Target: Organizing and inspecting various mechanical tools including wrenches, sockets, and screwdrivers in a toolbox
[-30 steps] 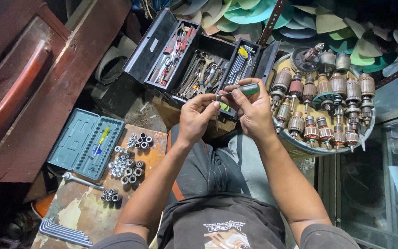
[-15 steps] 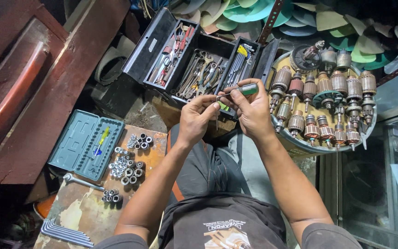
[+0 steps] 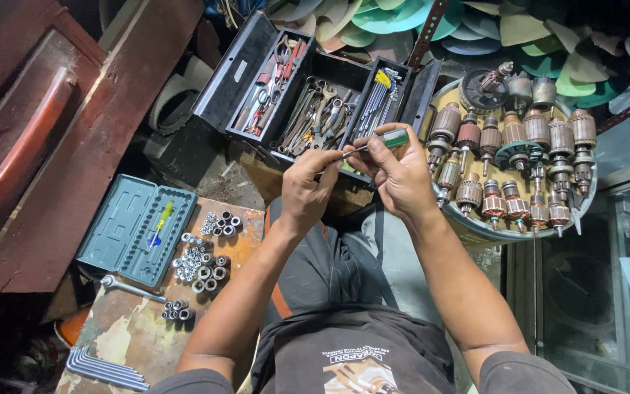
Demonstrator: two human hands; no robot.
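Note:
My right hand (image 3: 400, 175) grips a small screwdriver (image 3: 382, 142) with a green handle, its metal shaft pointing left. The fingertips of my left hand (image 3: 309, 188) pinch the shaft's tip; whether a small part sits there is hidden. Both hands are raised in front of an open black toolbox (image 3: 257, 62) filled with pliers, wrenches and hex keys. My knees in dark trousers are below the hands.
A round tray (image 3: 490, 232) with several motor armatures stands at the right. On the rusty board at left lie several sockets (image 3: 202, 263), a teal socket case (image 3: 134, 228), a ratchet handle (image 3: 129, 288) and hex keys (image 3: 103, 368). Stacked fan blades fill the top; a glass cabinet is far right.
Both hands stay together at the screwdriver, shifting only slightly; the fingers have turned a little around the shaft.

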